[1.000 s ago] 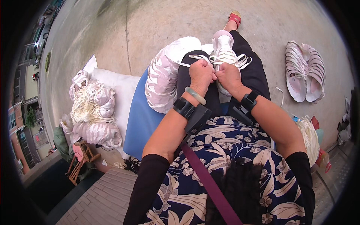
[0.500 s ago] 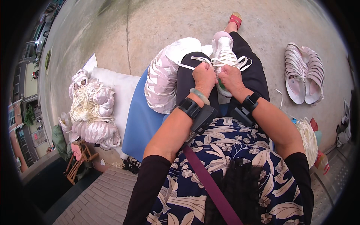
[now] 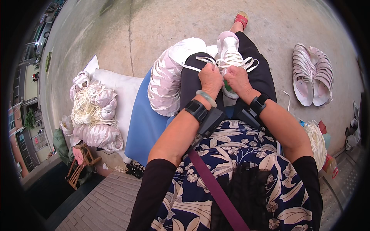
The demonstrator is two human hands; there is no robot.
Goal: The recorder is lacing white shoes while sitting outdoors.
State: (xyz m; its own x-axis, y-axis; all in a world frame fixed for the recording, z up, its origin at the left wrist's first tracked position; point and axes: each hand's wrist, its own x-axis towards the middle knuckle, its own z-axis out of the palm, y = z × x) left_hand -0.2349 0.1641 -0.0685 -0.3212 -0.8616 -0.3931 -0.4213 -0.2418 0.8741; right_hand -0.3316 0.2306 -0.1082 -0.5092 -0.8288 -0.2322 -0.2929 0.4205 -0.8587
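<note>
Toward one o'clock, left hand and right hand, apparently pinching a shoe's lace, have parted slightly, perhaps tightening it.

The white-and-pink shoe, laces looped, lies between the legs.

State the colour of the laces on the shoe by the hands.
The laces are white, showing best in the head view, the only one here.
</note>
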